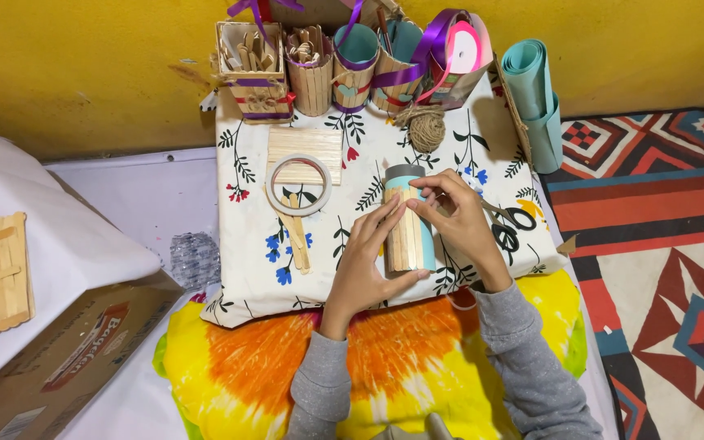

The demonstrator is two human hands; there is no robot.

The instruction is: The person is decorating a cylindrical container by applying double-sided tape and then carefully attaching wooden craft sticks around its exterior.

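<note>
While flat on the floral cloth (246,269), tube (407,228) between left hand (366,265) and right hand (459,218), both gripping

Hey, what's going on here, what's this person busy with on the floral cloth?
A person in grey sleeves holds a teal-covered cylinder partly clad in wooden craft sticks with both hands on a floral-print cloth. The left hand presses against the sticks from the side, while the right hand grips near the top. Beside it lie a ring of clear tape, a few loose wooden sticks, black scissors and a ball of brown twine. Finished stick-covered holders stand along the yellow wall.
</note>
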